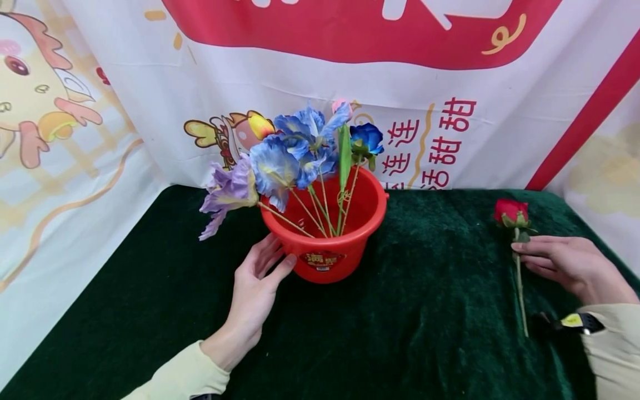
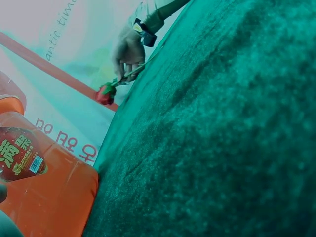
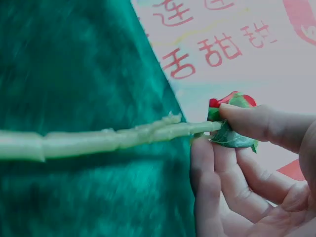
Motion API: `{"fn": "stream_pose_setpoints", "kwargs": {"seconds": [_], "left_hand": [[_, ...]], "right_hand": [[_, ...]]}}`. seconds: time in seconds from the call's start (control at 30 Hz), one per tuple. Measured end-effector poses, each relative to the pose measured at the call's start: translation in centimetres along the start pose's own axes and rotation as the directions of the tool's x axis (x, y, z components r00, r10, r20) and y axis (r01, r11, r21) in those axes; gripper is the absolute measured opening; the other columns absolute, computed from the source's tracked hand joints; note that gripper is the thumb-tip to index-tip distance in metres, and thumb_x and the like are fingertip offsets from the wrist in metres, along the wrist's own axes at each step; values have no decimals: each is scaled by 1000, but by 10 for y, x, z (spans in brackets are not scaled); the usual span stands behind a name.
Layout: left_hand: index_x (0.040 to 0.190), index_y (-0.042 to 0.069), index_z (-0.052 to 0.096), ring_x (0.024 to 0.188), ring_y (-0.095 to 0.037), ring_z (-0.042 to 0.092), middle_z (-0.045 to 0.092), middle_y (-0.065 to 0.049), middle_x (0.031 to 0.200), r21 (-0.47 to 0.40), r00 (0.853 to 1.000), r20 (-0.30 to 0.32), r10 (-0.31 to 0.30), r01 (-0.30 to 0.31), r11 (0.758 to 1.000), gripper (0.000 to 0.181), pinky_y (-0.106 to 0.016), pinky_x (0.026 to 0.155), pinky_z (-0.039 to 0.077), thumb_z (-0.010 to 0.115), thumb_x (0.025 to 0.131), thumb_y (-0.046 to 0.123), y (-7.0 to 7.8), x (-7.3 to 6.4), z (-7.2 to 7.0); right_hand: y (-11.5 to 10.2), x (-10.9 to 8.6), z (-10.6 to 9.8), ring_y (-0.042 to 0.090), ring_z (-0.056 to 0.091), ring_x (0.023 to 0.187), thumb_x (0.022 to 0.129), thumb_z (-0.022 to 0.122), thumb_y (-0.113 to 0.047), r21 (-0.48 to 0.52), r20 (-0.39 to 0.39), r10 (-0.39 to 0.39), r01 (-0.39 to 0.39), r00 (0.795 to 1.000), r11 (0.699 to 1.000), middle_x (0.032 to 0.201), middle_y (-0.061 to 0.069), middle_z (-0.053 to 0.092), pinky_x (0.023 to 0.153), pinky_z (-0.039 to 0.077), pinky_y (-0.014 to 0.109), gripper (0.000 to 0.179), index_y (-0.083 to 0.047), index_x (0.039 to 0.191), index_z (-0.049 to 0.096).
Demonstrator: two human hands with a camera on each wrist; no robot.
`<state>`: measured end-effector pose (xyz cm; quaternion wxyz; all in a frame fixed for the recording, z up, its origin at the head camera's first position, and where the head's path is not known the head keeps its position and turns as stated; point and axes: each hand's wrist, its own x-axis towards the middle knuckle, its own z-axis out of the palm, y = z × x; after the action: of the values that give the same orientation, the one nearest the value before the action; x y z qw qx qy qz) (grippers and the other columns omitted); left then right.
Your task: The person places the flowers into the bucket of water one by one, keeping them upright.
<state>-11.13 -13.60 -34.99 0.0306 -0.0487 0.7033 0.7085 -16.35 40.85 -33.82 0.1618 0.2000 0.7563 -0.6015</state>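
Observation:
A red plastic bucket (image 1: 354, 256) holds several artificial flowers. Against its left side rests my left hand (image 1: 256, 286), thumb toward the front and fingers spread along the wall; only a bit of the thumb (image 2: 3, 191) shows in the left wrist view. Off to the right, my right hand (image 1: 572, 264) pinches a red rose (image 1: 511, 211) by its stem just below the bloom. The rose stands nearly upright in the head view, its long pale stem (image 3: 89, 142) hanging below the fingers. In the right wrist view, thumb and fingertips meet around the stem near a leaf (image 3: 232, 138).
Blue irises (image 1: 295, 150), a purple bloom (image 1: 229, 189) and a blue rose (image 1: 367, 139) lean out over the bucket's rim. Dark green velvet (image 1: 425, 311) covers the table. A printed cloth backdrop (image 1: 310, 72) rises behind and at both sides.

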Motion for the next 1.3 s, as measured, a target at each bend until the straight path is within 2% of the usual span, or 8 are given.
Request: {"fn": "stream_pose_setpoints", "kwargs": {"seconds": [0.13, 0.37, 0.67, 0.77, 0.93, 1.0, 1.1, 1.3], "left_hand": [[159, 29, 42, 151, -21, 48, 48, 4, 163, 3, 1000, -1, -4, 4, 1000, 65, -51, 126, 41, 72, 101, 27, 0, 0, 1], [158, 29, 42, 151, -21, 47, 48, 4, 163, 9, 1000, 4, -3, 3, 1000, 64, -50, 126, 41, 72, 101, 28, -1, 1, 5], [158, 29, 43, 150, -21, 48, 49, 4, 162, 4, 1000, -5, 6, -6, 1000, 64, -51, 126, 41, 73, 101, 27, -2, 0, 3], [158, 29, 43, 150, -21, 48, 49, 4, 163, 2, 1000, -5, 4, -4, 1000, 64, -50, 126, 41, 72, 101, 27, -2, 0, 3], [158, 29, 43, 150, -20, 48, 49, 4, 163, 7, 1000, -4, 4, -4, 1000, 64, -50, 126, 41, 72, 101, 28, -1, 0, 2], [158, 29, 43, 150, -20, 48, 49, 4, 163, 9, 1000, -5, 5, -5, 1000, 63, -50, 126, 41, 72, 101, 27, -1, 1, 1], [158, 29, 43, 150, -20, 48, 49, 4, 163, 9, 1000, -7, 3, -3, 1000, 63, -50, 126, 41, 72, 102, 27, -1, 1, 1], [158, 29, 43, 150, -20, 48, 48, 4, 163, 9, 1000, -8, 0, 0, 1000, 64, -50, 126, 41, 72, 101, 28, -1, 1, 0]], "right_hand": [[-2, -3, 7, 1, 77, 86, 113, 45, -15, 178, 50, -73, 64, 996, 982, 91, -19, 79, 77, 66, 28, 10, -18, 122, 49], [-15, -10, 32, 12, 81, 93, 107, 61, -16, 413, 145, -201, 125, 969, 902, 101, -6, 83, 79, 67, 34, 19, -24, 102, 77], [-56, -19, 92, 14, 82, 89, 98, 75, -11, 474, 51, -282, 226, 958, 851, 99, -2, 83, 78, 67, 31, 10, -15, 107, 75], [-72, -22, 107, 14, 82, 89, 94, 80, -12, 488, 12, -288, 246, 957, 837, 99, -3, 83, 77, 66, 30, 20, -15, 112, 72], [-105, -24, 128, 11, 80, 95, 91, 83, -15, 505, -39, -293, 272, 955, 819, 107, -6, 80, 81, 66, 28, 59, -13, 142, 54], [-119, -25, 137, 10, 78, 102, 91, 84, -18, 496, -49, -295, 280, 954, 822, 118, -6, 76, 85, 65, 27, 77, -12, 154, 40], [-139, -27, 151, 11, 73, 114, 92, 83, -17, 507, -52, -308, 291, 950, 812, 137, -2, 67, 90, 63, 27, 86, -13, 162, 33], [-168, -33, 176, 20, 61, 135, 94, 80, -13, 574, -54, -297, 273, 953, 772, 148, 3, 57, 101, 58, 32, 64, -14, 153, 54]]}}
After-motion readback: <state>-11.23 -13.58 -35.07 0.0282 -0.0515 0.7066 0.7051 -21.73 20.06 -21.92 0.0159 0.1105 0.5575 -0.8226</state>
